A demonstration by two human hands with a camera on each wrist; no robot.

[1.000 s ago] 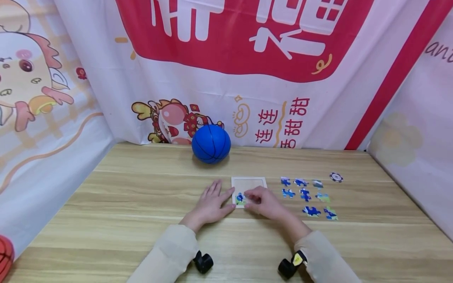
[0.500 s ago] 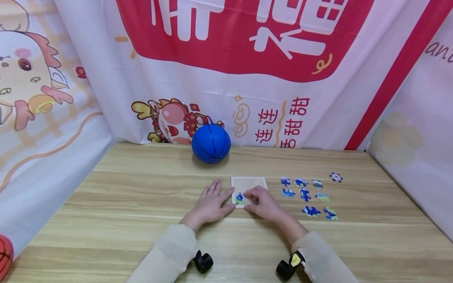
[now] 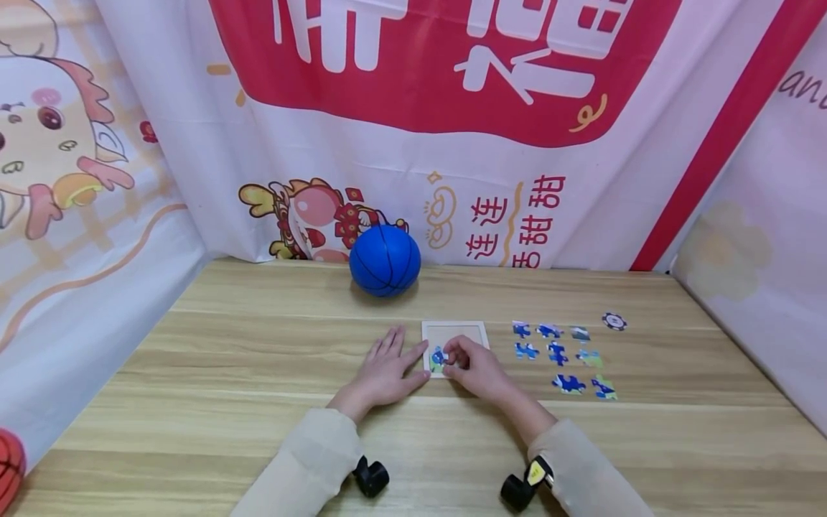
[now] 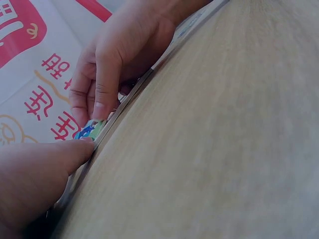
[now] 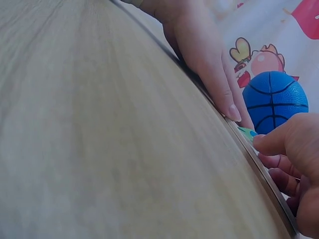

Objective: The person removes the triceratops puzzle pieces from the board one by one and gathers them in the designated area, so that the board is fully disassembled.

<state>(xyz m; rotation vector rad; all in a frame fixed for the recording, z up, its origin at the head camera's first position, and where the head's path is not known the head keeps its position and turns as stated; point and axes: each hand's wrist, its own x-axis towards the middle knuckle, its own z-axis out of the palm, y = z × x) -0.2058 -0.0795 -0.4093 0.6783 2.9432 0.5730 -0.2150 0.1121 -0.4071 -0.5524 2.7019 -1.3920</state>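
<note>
A small square white-framed puzzle tray (image 3: 455, 324) lies on the wooden table. In its lower left corner sits a blue and green jigsaw puzzle piece (image 3: 438, 357). My right hand (image 3: 479, 368) is curled over the tray, thumb and fingers pinching that puzzle piece at its right side; in the left wrist view its thumb and fingertips meet the piece (image 4: 85, 131). My left hand (image 3: 385, 370) lies with fingers spread on the table, thumb and index finger touching the tray's left edge. The hand partly hides the tray's lower right part.
Several loose jigsaw pieces (image 3: 556, 352) lie in rows right of the tray. A round patterned chip (image 3: 614, 321) lies beyond them. A blue ball (image 3: 385, 261) stands at the table's back by the printed curtain. An orange ball (image 3: 9, 470) shows at the far left.
My right hand and forearm have shifted slightly left, and its fingers have changed position a little at the puzzle piece. The left hand has stayed in place.
</note>
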